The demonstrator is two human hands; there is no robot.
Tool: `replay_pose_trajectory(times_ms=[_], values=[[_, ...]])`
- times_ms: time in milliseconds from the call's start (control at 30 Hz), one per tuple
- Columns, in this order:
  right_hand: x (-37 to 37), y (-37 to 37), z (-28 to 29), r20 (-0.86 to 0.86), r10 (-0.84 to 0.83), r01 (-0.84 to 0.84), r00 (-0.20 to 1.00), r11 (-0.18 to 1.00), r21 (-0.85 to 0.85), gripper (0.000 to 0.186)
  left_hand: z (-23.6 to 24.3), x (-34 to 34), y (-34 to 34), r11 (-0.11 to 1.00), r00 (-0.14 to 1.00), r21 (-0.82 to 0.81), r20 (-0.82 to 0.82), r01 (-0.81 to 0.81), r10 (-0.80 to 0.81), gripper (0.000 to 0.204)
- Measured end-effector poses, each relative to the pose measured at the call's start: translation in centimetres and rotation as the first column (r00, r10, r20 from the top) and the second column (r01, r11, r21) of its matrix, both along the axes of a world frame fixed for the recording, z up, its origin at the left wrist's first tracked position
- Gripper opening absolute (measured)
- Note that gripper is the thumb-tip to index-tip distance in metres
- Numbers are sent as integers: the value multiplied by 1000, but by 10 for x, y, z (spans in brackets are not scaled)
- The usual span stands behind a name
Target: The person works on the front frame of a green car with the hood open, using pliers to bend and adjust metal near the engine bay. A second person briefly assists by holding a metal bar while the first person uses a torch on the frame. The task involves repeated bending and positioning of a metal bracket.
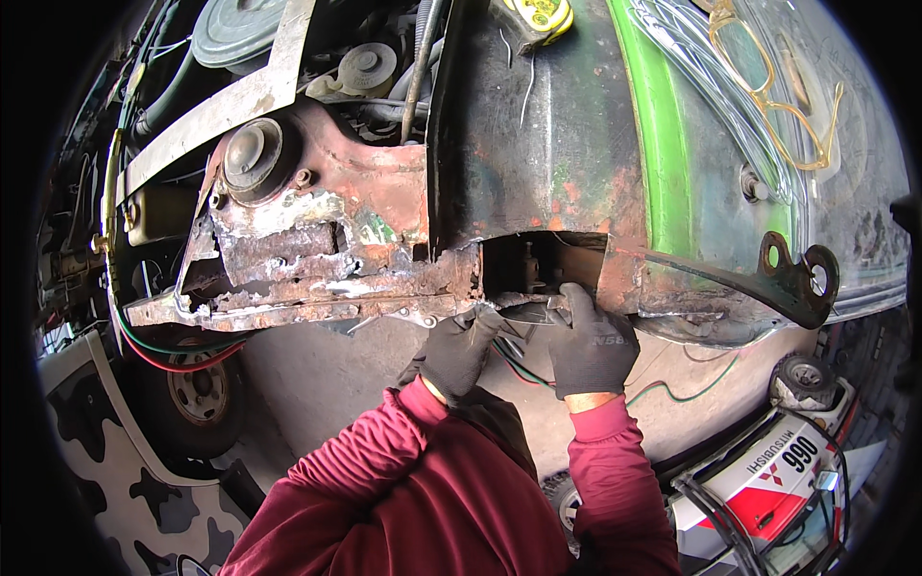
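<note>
Both my hands wear dark gloves at the lower edge of a rusty, patched metal panel (pixel 377 240). My left hand (pixel 456 355) is closed at the edge, pinching a thin metal piece (pixel 523 312) just below a ragged rectangular cut-out (pixel 509 259). My right hand (pixel 591 350) grips the same edge at the cut-out's right part, fingertips curled over it. A silver tool (pixel 415 319), perhaps a clamp, sits against the edge left of my left hand; its exact shape is unclear.
Above are engine parts (pixel 365 67), a yellow tape measure (pixel 543 17), coiled wire (pixel 687 77), yellow-framed glasses (pixel 821 144) and a dark bracket (pixel 802 293). Hoses (pixel 192 363) hang below. A camouflage-patterned vehicle (pixel 125 461) stands lower left, a small white-and-red vehicle (pixel 759 504) lower right.
</note>
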State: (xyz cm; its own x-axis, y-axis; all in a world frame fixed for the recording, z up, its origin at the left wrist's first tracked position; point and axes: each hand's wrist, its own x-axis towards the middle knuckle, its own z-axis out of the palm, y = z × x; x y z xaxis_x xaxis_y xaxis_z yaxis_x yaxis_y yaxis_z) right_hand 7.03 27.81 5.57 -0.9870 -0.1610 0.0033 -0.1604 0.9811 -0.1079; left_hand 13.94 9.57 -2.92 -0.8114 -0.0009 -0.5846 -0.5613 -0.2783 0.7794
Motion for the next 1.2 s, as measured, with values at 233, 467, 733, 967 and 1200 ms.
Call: replay_pose_trajectory(times_ms=[233, 467, 733, 967, 1200], values=[[0, 0, -4, -25, -6, 6, 1000, 1000, -16, 31, 10, -6, 2, 997, 997, -71, -76, 29, -34, 55], [2, 2, -8, -28, -16, 16, 999, 1000, 2, 34, 23, -14, 3, 1000, 989, -20, -148, 6, -9, 53], [2, -2, 0, 60, -70, 70, 996, 998, 1, 36, 22, -13, -1, 991, 996, -106, -40, 80, -85, 51], [3, -2, 1, 110, -99, 97, 989, 995, 19, 38, 23, -13, 1, 1000, 999, 11, -24, 26, -26, 51], [3, 2, -7, 91, -88, 86, 992, 996, 24, 42, 26, -14, 0, 999, 999, 33, 14, 37, -38, 48]])
